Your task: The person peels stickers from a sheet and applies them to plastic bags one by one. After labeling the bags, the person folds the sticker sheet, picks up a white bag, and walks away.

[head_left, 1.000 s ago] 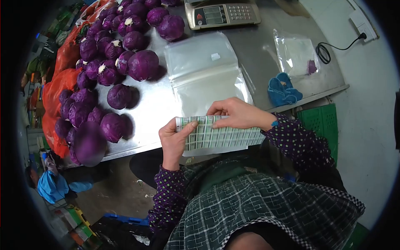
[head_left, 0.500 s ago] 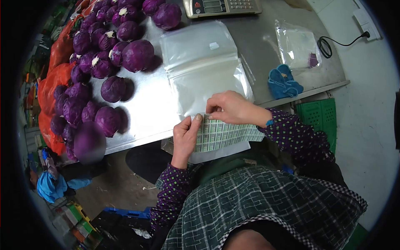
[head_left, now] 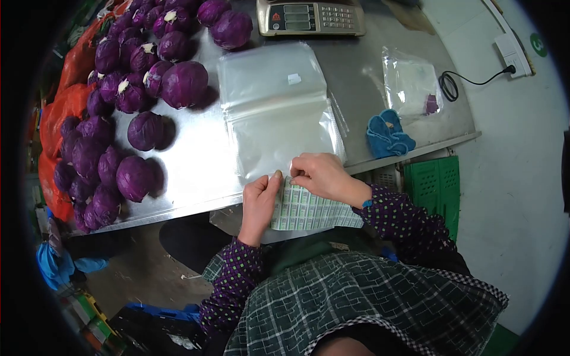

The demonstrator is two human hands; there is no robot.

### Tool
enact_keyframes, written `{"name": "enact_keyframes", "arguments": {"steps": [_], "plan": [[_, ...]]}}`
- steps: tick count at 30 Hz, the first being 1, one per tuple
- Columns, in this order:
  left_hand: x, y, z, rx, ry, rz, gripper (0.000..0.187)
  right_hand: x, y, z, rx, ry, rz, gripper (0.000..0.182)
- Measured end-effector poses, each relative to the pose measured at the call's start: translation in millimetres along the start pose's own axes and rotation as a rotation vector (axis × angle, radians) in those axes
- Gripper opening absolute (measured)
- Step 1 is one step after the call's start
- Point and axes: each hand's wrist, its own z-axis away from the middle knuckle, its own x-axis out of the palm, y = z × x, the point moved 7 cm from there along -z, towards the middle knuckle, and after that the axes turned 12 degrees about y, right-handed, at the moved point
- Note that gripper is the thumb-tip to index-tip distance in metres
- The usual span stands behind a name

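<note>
A sheet of small green-and-white labels [head_left: 312, 209] lies across my lap edge, by the metal table's near rim. My left hand [head_left: 259, 202] grips the sheet's left end, thumb on top. My right hand [head_left: 317, 173] pinches at the sheet's upper left corner, fingertips almost touching the left thumb. Just beyond both hands a stack of clear plastic bags [head_left: 274, 113] lies flat on the table [head_left: 196, 172].
Several purple cabbages [head_left: 136, 89] cover the table's left side, over orange netting [head_left: 59, 107]. At the far edge stands a digital scale [head_left: 310, 16]. A blue glove [head_left: 387, 135], a clear bag [head_left: 409, 80] and a black cable [head_left: 457, 83] lie right. Green crate [head_left: 436, 184] below.
Both hands and the label sheet moved forward and slightly down toward the table edge; my right hand slid left along the sheet to its upper left corner, meeting my left thumb.
</note>
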Motion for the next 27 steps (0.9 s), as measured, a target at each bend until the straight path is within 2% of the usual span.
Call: {"name": "enact_keyframes", "arguments": {"steps": [4, 6, 8, 9, 11, 12, 13, 14, 15, 17, 20, 21, 22, 23, 24, 25, 26, 27], "plan": [[3, -9, -5, -0.06, 0.025, -0.023, 0.045, 2, -2, 7, -0.051, 0.11, 0.099, 0.013], [5, -22, -9, -0.139, 0.052, 0.089, 0.044, 0, -2, 7, -0.086, 0.144, 0.12, 0.011], [-3, -33, -19, -0.165, 0.04, 0.104, 0.04, 2, 9, 7, 0.1, 0.069, -0.209, 0.009], [-5, -38, -23, -0.186, 0.027, 0.11, 0.037, -2, 19, 1, 0.102, 0.064, -0.206, 0.009], [-9, -11, -22, -0.182, -0.069, 0.205, 0.027, -12, 80, -15, 0.591, 0.238, -0.572, 0.012], [-9, -7, -25, -0.178, -0.153, 0.207, 0.026, -7, 94, -24, 0.593, 0.238, -0.571, 0.012], [-8, -7, -30, -0.179, -0.155, 0.211, 0.026, -7, 109, -32, 0.621, 0.284, -0.429, 0.017], [-1, -5, -37, -0.035, -0.225, 0.095, 0.024, -7, 121, -38, 0.642, 0.325, -0.289, 0.022], [5, -4, -40, 0.109, -0.293, -0.025, 0.024, -7, 125, -42, 0.637, 0.32, -0.288, 0.022], [8, -18, -41, 0.079, -0.277, -0.05, 0.023, -17, 120, -51, 0.431, 0.264, 0.288, 0.036], [8, -29, -39, 0.017, -0.271, -0.035, 0.024, -44, 114, -37, 0.307, 0.199, 0.444, 0.044], [8, -27, -41, 0.044, -0.254, -0.052, 0.022, -23, 105, -29, 0.212, 0.156, 0.539, 0.048], [7, -24, -45, 0.075, -0.238, -0.078, 0.021, -16, 101, -25, 0.204, 0.168, 0.54, 0.048], [3, -16, -40, 0.079, -0.238, -0.093, 0.021, 1, 96, -19, 0.194, 0.106, 0.403, 0.043], [0, -10, -28, -0.062, -0.302, -0.073, 0.02, 19, 89, -16, 0.178, 0.035, 0.26, 0.038], [0, -9, -22, -0.196, -0.343, -0.032, 0.02, 21, 89, -21, 0.152, 0.027, 0.253, 0.038], [2, 4, -15, 0.164, -0.377, -0.098, 0.023, 17, 99, -26, 0.229, 0.036, 0.099, 0.031], [8, 12, -6, 0.211, -0.46, -0.073, 0.022, 17, 100, -22, 0.334, 0.042, -0.057, 0.025]]}}
